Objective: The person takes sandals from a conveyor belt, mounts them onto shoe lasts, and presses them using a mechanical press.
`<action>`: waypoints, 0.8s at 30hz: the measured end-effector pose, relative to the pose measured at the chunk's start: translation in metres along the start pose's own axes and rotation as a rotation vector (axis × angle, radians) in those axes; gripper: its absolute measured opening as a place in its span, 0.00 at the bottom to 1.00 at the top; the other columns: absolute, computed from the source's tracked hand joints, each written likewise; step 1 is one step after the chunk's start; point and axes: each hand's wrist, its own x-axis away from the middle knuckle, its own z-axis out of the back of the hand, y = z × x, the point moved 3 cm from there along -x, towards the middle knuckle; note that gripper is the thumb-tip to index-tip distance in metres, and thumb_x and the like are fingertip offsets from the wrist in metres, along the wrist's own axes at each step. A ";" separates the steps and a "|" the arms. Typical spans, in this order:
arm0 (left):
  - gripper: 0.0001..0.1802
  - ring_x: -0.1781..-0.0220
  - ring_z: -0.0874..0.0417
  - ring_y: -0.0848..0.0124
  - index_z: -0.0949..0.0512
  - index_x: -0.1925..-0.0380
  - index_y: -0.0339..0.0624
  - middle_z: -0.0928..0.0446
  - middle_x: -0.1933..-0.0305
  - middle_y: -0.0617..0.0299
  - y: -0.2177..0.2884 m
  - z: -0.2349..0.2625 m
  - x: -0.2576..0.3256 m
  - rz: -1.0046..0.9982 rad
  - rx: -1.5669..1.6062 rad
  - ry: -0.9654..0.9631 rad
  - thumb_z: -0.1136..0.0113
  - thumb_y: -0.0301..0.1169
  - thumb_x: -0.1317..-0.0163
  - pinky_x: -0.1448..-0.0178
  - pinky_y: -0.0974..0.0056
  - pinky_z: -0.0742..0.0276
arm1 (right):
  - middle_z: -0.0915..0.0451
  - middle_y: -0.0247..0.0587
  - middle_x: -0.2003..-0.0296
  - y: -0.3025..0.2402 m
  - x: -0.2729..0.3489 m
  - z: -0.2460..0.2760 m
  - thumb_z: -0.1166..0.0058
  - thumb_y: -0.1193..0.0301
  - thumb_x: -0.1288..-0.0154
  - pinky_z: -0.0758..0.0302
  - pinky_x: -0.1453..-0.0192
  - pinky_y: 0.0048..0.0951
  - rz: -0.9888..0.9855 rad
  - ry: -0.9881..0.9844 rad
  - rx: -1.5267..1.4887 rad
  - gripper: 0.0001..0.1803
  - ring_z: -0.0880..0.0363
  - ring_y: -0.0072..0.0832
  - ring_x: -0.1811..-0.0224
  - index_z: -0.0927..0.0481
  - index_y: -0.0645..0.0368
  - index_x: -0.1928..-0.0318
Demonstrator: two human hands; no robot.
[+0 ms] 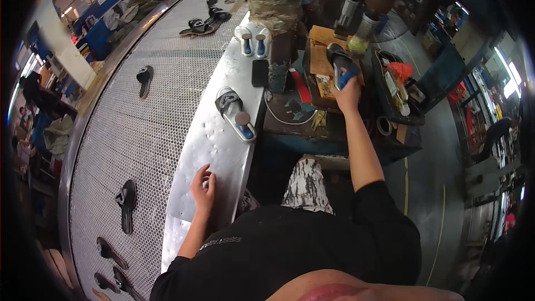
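Reaching forward on the right, my right hand [346,93] is closed on a black sandal [335,56] with a blue piece at its heel. That sandal is over an orange-brown pad [321,66] on the machine table. Above the metal ledge [195,161] my left hand [203,188] is empty, its fingers loosely bent and apart. Farther along this ledge lies a black-strapped sandal [229,102] with a pale sole, a round brown disc standing at its heel end. Beyond it is a pair of white sole-shaped pieces [253,40] with blue heel parts and similar discs.
Several black sandals [128,205] lie on the perforated conveyor [161,134] to my left. A black phone [259,72] rests on the ledge beside the machine column [278,67]. Machine rods [365,26] hang over the pad. A cluttered tray [397,86] stands farther right.
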 end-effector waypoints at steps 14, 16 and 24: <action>0.18 0.51 0.24 0.56 0.21 0.56 0.42 0.23 0.62 0.57 -0.015 0.021 0.061 -0.192 -0.357 0.077 0.37 0.29 0.51 0.43 0.53 0.28 | 0.26 0.65 0.45 0.064 0.023 0.081 0.31 0.57 0.41 0.28 0.40 0.45 0.164 0.096 0.256 0.40 0.26 0.55 0.43 0.34 0.73 0.40; 0.17 0.51 0.24 0.56 0.21 0.56 0.44 0.23 0.61 0.57 -0.005 0.017 0.061 -0.141 -0.340 0.053 0.37 0.29 0.49 0.44 0.53 0.27 | 0.26 0.65 0.46 0.053 0.010 0.073 0.32 0.60 0.40 0.27 0.41 0.45 0.237 0.066 0.254 0.36 0.25 0.55 0.44 0.32 0.75 0.42; 0.17 0.48 0.25 0.59 0.20 0.56 0.46 0.24 0.59 0.59 0.000 0.012 0.050 -0.160 -0.403 0.067 0.37 0.30 0.48 0.41 0.54 0.28 | 0.24 0.63 0.53 0.030 -0.036 0.058 0.31 0.59 0.42 0.27 0.42 0.45 0.082 -0.063 0.379 0.37 0.24 0.54 0.49 0.31 0.78 0.46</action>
